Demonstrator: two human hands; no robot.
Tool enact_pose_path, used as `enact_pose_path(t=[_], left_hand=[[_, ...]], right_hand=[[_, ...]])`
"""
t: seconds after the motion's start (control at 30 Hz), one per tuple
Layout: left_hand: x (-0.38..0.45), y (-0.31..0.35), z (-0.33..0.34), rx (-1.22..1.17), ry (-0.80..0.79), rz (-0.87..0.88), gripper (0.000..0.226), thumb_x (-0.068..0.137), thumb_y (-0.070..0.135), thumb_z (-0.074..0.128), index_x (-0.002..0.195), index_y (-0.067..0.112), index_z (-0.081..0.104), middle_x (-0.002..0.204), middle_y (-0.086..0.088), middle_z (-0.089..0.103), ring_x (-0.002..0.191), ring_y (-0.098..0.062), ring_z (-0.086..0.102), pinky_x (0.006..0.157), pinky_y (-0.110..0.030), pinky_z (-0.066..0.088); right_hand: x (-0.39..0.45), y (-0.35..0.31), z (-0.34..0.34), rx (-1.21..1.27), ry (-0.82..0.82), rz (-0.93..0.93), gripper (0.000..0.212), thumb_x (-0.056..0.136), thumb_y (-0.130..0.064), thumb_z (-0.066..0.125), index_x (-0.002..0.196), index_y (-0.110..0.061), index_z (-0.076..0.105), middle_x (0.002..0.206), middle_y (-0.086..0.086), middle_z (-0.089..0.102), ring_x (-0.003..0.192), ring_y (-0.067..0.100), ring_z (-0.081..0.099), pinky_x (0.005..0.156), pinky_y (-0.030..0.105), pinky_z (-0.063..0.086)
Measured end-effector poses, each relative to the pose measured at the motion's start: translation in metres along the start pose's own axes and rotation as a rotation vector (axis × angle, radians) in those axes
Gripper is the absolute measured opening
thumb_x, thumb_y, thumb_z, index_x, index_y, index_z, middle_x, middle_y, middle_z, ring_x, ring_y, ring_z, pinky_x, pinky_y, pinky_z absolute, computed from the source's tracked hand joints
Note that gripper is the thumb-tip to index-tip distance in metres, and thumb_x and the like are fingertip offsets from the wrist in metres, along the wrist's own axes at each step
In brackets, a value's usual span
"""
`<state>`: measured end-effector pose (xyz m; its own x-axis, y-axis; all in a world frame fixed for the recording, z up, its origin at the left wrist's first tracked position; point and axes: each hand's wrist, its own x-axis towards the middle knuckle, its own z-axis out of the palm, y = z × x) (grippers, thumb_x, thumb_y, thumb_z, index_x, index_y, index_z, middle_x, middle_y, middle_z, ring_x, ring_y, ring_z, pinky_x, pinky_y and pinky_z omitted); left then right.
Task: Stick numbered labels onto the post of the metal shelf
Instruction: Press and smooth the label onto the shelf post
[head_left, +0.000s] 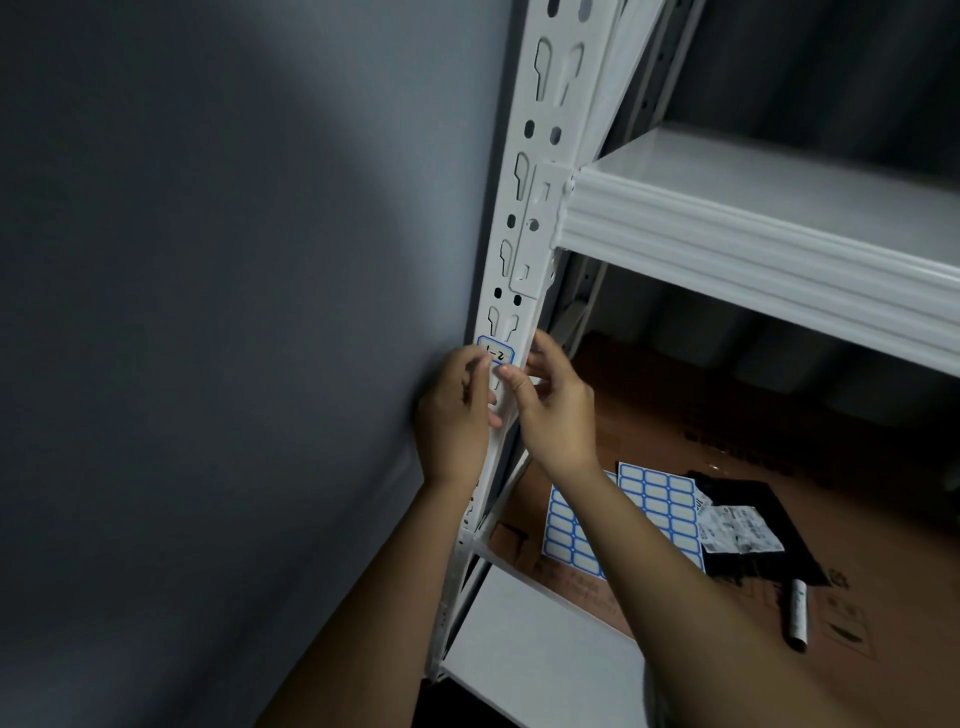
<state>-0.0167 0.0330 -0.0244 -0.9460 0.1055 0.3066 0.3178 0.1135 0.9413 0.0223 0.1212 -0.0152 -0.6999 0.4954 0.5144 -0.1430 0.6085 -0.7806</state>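
Observation:
A white slotted metal post (540, 171) rises through the middle of the view. On its face sits a blue-bordered label (496, 351) with handwritten "2-1". My left hand (454, 415) is at the post's left edge, thumb touching the label's lower left corner. My right hand (553, 405) is on the right side, thumb tip pressing the label's lower right corner while the fingers curl round the post's edge.
A white shelf beam (753, 254) runs right from the post. Below, on brown cardboard (649, 395), lie two sheets of blank blue-bordered labels (660, 504), a black bag (753, 525) and a marker pen (797, 613). A grey wall (208, 312) is to the left.

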Motion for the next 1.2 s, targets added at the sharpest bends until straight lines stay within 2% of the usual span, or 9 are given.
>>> enact_pose_path(t=[0.13,0.23,0.43,0.57,0.73,0.9,1.03,1.1,1.2], left_hand=[[0.000,0.003,-0.001,-0.005,-0.002,0.008,0.018,0.096,0.029,0.048,0.111,0.029,0.058,0.064,0.010,0.061,0.048,-0.005,0.060,0.055,-0.023,0.049],[-0.001,0.003,-0.001,-0.005,0.003,0.002,0.018,0.096,0.029,0.049,0.111,0.029,0.059,0.063,0.008,0.061,0.047,-0.005,0.059,0.056,-0.023,0.049],[-0.001,0.002,-0.003,0.005,-0.012,-0.001,0.005,0.096,0.030,0.048,0.095,0.032,0.053,0.065,0.007,0.062,0.047,-0.006,0.060,0.059,-0.031,0.052],[0.001,0.005,-0.004,0.009,-0.018,0.014,0.020,0.095,0.030,0.049,0.115,0.032,0.053,0.068,0.010,0.063,0.047,-0.003,0.059,0.057,-0.026,0.050],[0.000,0.004,-0.002,0.049,-0.005,0.009,0.016,0.096,0.031,0.048,0.110,0.029,0.055,0.068,0.010,0.063,0.048,-0.005,0.061,0.058,-0.030,0.053],[-0.001,0.006,-0.002,0.035,-0.007,-0.001,0.016,0.096,0.030,0.048,0.110,0.030,0.054,0.068,0.010,0.064,0.048,-0.007,0.061,0.056,-0.029,0.051],[-0.005,0.003,-0.007,0.033,-0.077,0.016,0.026,0.096,0.028,0.046,0.122,0.035,0.048,0.079,0.008,0.067,0.055,-0.008,0.065,0.059,-0.033,0.055],[-0.008,-0.002,-0.010,0.045,-0.153,0.033,0.037,0.097,0.024,0.043,0.131,0.040,0.042,0.089,0.008,0.068,0.062,-0.008,0.066,0.064,-0.034,0.056],[-0.007,-0.006,-0.018,0.095,-0.220,0.113,0.051,0.096,0.013,0.042,0.142,0.035,0.035,0.096,0.002,0.065,0.080,-0.013,0.064,0.073,-0.031,0.052]], right_hand=[[0.000,-0.002,-0.001,0.007,-0.008,-0.006,0.040,0.087,-0.017,0.066,0.125,-0.024,0.056,0.097,-0.020,0.065,0.088,0.005,0.064,0.080,0.023,0.053],[0.000,-0.003,-0.001,-0.002,-0.004,-0.005,0.040,0.087,-0.018,0.066,0.126,-0.025,0.056,0.098,-0.022,0.064,0.088,0.003,0.063,0.081,0.024,0.054],[-0.001,-0.005,0.000,-0.002,0.009,-0.002,0.040,0.087,-0.017,0.066,0.125,-0.023,0.057,0.099,-0.017,0.066,0.088,0.003,0.064,0.082,0.027,0.054],[-0.001,-0.005,-0.001,-0.002,0.014,-0.003,0.038,0.086,-0.016,0.067,0.123,-0.023,0.058,0.095,-0.017,0.066,0.087,0.002,0.065,0.081,0.029,0.054],[-0.001,-0.007,0.000,0.000,0.015,0.018,0.039,0.086,-0.016,0.067,0.123,-0.023,0.058,0.095,-0.015,0.066,0.088,0.006,0.066,0.081,0.033,0.055],[-0.002,-0.009,-0.001,0.016,-0.001,0.056,0.039,0.087,-0.016,0.066,0.124,-0.023,0.057,0.097,-0.016,0.067,0.087,0.001,0.065,0.080,0.026,0.055],[-0.003,-0.013,0.003,0.216,-0.006,0.157,0.034,0.088,-0.004,0.061,0.120,-0.017,0.059,0.102,-0.003,0.070,0.093,0.008,0.065,0.083,0.024,0.052],[-0.006,-0.020,0.005,0.375,0.018,0.232,0.033,0.090,0.003,0.053,0.119,-0.013,0.059,0.101,-0.001,0.069,0.089,0.003,0.065,0.079,0.018,0.050],[-0.008,-0.032,0.010,0.639,0.064,0.389,0.031,0.093,0.002,0.048,0.117,-0.012,0.061,0.098,-0.004,0.069,0.081,-0.003,0.066,0.074,0.011,0.051]])
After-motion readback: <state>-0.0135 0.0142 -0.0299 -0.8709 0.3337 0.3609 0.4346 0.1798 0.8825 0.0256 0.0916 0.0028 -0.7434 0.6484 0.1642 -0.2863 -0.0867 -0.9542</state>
